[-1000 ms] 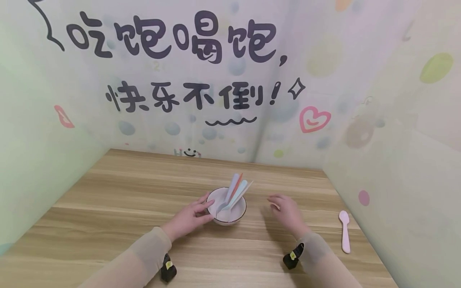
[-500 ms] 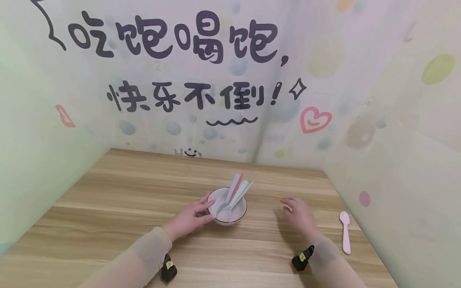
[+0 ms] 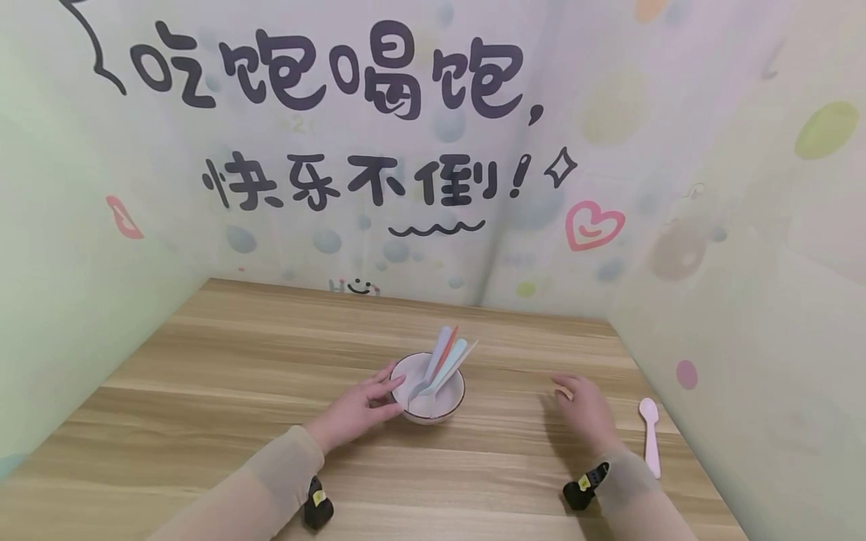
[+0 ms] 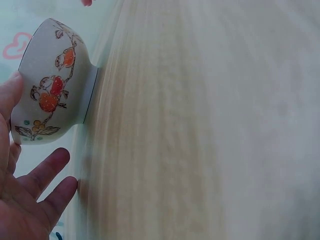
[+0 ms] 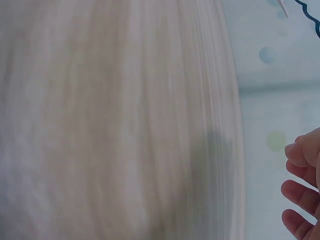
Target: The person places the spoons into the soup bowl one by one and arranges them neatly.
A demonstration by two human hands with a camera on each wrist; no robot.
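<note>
A white bowl with a dark rim stands on the wooden table; its outer wall bears painted red fruit and leaves. Several spoons lean inside, with lavender, orange-red, light blue and white handles. My left hand holds the bowl at its left side, thumb and index finger at the rim. Two fingers of that hand stretch out apart from it in the left wrist view. Over the table right of the bowl is my right hand, fingers loosely bent around nothing. A pink spoon lies just right of it.
Behind the wooden table rises a printed backdrop with large dark characters and a pink heart. Pale side walls flank the table left and right. Each wrist wears a small black camera.
My right hand has moved rightward, away from the bowl and closer to the pink spoon, partly overlapping near its handle now. The left hand and bowl have stayed in place.
</note>
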